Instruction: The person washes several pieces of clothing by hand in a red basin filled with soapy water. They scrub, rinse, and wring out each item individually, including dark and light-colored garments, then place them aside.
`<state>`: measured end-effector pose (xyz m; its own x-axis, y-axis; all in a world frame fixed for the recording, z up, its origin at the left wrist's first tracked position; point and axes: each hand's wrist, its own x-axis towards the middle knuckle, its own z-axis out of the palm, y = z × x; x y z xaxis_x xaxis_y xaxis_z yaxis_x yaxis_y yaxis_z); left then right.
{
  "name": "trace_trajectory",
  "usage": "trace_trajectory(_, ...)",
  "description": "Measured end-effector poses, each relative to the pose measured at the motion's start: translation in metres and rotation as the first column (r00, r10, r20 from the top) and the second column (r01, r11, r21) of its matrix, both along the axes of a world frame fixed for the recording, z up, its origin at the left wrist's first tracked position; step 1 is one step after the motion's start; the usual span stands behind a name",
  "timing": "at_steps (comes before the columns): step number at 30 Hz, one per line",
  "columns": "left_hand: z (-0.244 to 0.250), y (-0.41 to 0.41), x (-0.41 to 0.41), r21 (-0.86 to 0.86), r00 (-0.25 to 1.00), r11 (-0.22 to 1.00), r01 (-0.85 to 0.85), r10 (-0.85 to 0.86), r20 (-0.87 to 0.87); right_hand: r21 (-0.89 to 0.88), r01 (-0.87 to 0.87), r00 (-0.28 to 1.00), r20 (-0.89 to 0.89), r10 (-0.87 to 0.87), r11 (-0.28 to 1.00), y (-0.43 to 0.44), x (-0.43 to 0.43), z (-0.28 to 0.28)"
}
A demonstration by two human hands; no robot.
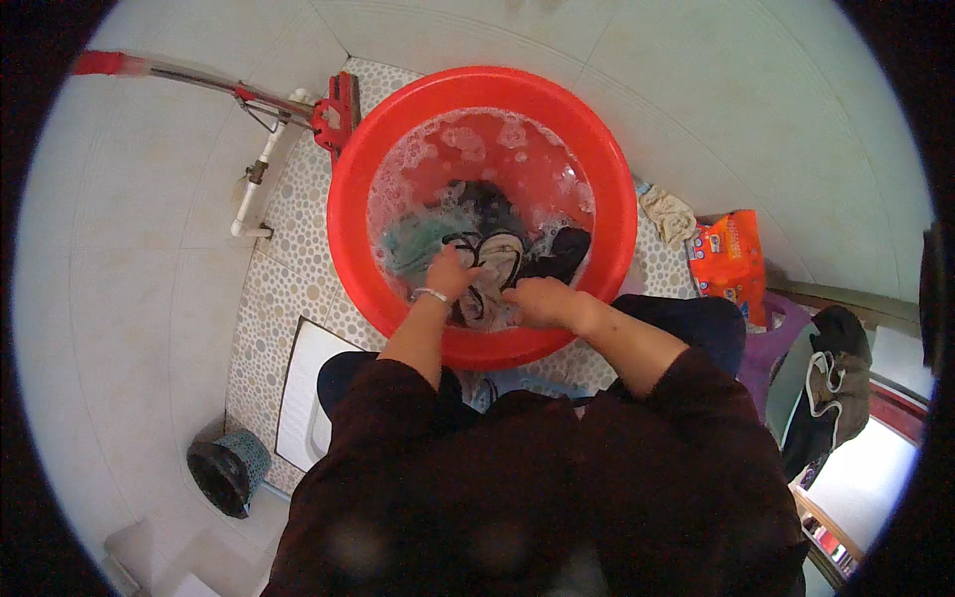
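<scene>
A large red plastic basin [485, 83] of sudsy water stands before me. In it, my left hand [451, 274], with a pale bracelet at the wrist, grips a pale cloth item with black trim [498, 257]. My right hand [546, 301] is closed on the same item's right side, near the basin's front rim. Beyond my hands a green garment [421, 239] and a dark garment [485, 205] lie partly under the water. Another black cloth [565, 250] breaks the surface at the right. The water and suds hide the lower parts of the laundry.
A red-headed mop [339, 112] leans behind the basin, by a white pipe [254, 190]. At left are a squat toilet [302, 395] and a waste bin [231, 466]. At right sit a rag [668, 215], an orange detergent bag [727, 257], a purple tub [757, 358] and dark clothing [839, 380].
</scene>
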<state>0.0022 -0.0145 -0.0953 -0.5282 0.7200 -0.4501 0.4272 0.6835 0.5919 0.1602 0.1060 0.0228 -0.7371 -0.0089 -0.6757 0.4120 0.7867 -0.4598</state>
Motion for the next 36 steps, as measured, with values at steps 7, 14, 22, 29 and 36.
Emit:
trace_trajectory(7, -0.032, 0.001, -0.001, -0.259, 0.984, 0.951, 0.169, -0.176, -0.006, 0.155, -0.066, 0.934, -0.338, 0.116, 0.986, 0.002, -0.008, 0.027)
trace_trajectory(14, 0.058, 0.02, 0.014, -0.268, 0.867, 0.862, 0.43, -0.477, -0.142, 0.12, 0.024, 0.915, -0.402, 0.026, 0.993, 0.026, -0.016, 0.076)
trace_trajectory(22, 0.104, 0.034, -0.023, 0.14, 0.733, 0.944, -0.299, 0.133, 0.667, 0.093, 0.211, 0.865, -0.481, -0.141, 0.973, 0.059, 0.011, 0.141)
trace_trajectory(29, 0.253, 0.032, -0.003, 0.452, 0.441, 0.658, -0.603, -0.198, 0.876, 0.007, 0.32, 0.844, -0.457, -0.282, 0.947, 0.059, 0.011, 0.071)
trace_trajectory(36, 0.262, 0.029, -0.008, 0.493, 0.349, 0.488, -0.72, -0.359, 0.866, -0.319, 0.315, 0.742, -0.505, -0.442, 0.894, 0.046, -0.007, 0.049)
